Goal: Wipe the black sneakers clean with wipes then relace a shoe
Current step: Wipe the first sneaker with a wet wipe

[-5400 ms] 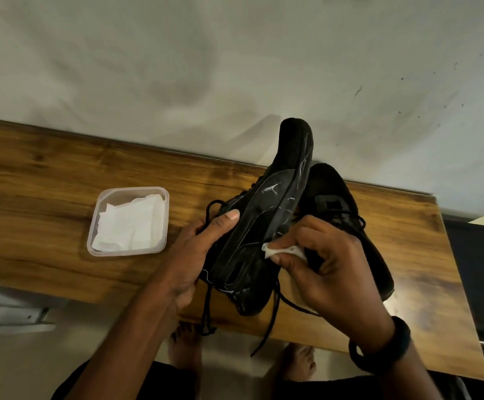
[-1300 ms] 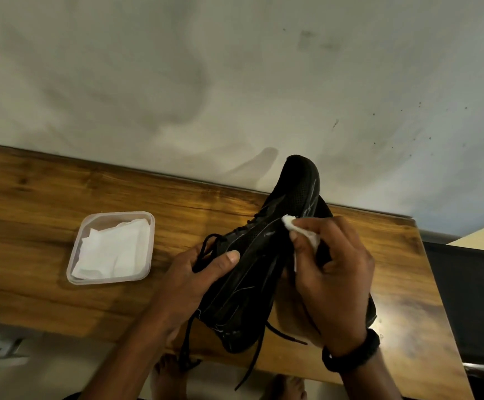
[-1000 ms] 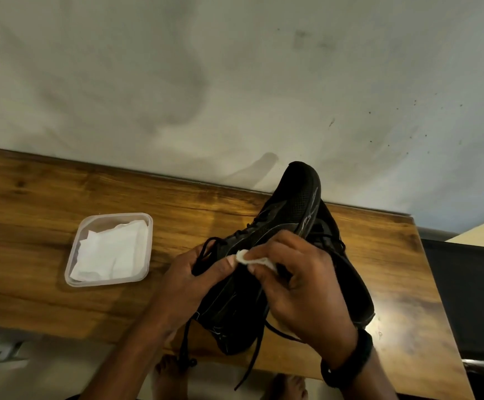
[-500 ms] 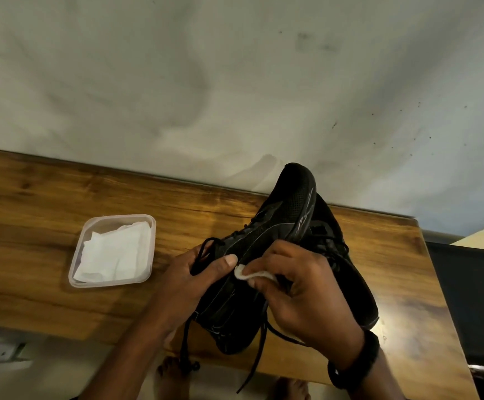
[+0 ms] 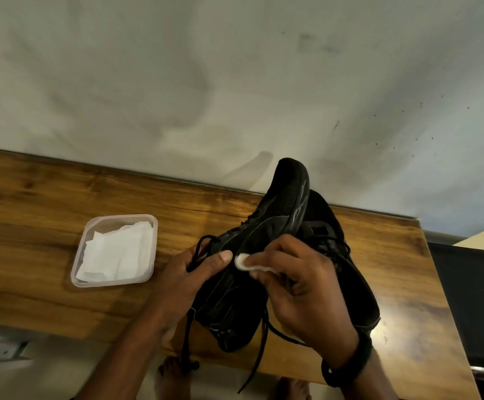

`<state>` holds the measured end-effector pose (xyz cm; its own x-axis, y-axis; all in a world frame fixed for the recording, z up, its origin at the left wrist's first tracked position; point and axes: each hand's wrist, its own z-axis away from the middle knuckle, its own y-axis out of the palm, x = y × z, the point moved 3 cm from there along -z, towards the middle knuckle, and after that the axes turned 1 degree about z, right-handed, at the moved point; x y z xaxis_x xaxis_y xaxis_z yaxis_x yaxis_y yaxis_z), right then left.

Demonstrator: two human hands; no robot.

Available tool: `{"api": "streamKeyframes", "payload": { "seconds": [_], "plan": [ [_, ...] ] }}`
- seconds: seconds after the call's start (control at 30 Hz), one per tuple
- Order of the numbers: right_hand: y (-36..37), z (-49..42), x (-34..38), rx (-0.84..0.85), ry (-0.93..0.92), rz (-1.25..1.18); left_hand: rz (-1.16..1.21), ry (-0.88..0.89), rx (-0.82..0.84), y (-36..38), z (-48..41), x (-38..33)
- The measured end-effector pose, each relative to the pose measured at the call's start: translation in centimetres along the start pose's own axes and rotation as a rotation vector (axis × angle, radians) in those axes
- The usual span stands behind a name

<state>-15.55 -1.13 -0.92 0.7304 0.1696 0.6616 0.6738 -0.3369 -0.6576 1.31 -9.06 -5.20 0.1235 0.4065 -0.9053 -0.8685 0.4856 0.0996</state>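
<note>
Nearest, the left hand (image 5: 189,281) curled around the middle of the raised sneaker (image 5: 281,209), thumb across its side, while the right hand (image 5: 301,287) pinched a wipe (image 5: 246,262) against the upper. That shoe looked light and pliable, best gripped at its firmer heel and sole; loose laces (image 5: 259,356) dangled. Behind it the second sneaker (image 5: 353,287) lay on the desk (image 5: 47,197), partly hidden. Further left, a tub (image 5: 154,249) held spare wipes (image 5: 113,255).

Sneakers (image 5: 235,298) two; hands (image 5: 301,290) two; tub (image 5: 111,282) one; wipes (image 5: 116,252) perhaps three.
</note>
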Motion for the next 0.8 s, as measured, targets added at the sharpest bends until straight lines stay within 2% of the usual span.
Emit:
{"api": "streamKeyframes", "payload": {
  "seconds": [0.1, 0.17, 0.33, 0.53, 0.73, 0.8],
  "plan": [
    [-1.5, 0.3, -1.0, -0.245, 0.101, -0.007, 0.054, -0.063, 0.008, -0.3, 0.0, 0.2],
    [-1.8, 0.3, -1.4, -0.315, 0.145, -0.024, 0.09, -0.108, 0.021, -0.5, 0.0, 0.5],
    [-1.0, 0.1, -0.8, -0.308, 0.142, -0.27, 0.244, -0.208, 0.083, -1.0, 0.0, 1.7],
    [-0.6, 0.0, 0.0, -0.256, 0.102, -0.28, 0.423, -0.206, 0.227, -0.3, 0.4, 1.1],
    [0.3, 0.3, -0.4, -0.07, 0.028, -0.093, 0.158, -0.188, 0.124, 0.0, 0.0, 0.5],
    [0.1, 0.4, -0.7, -0.078, 0.024, -0.036, 0.094, -0.161, 0.112, 0.1, 0.1, 0.2]
  ]
}}
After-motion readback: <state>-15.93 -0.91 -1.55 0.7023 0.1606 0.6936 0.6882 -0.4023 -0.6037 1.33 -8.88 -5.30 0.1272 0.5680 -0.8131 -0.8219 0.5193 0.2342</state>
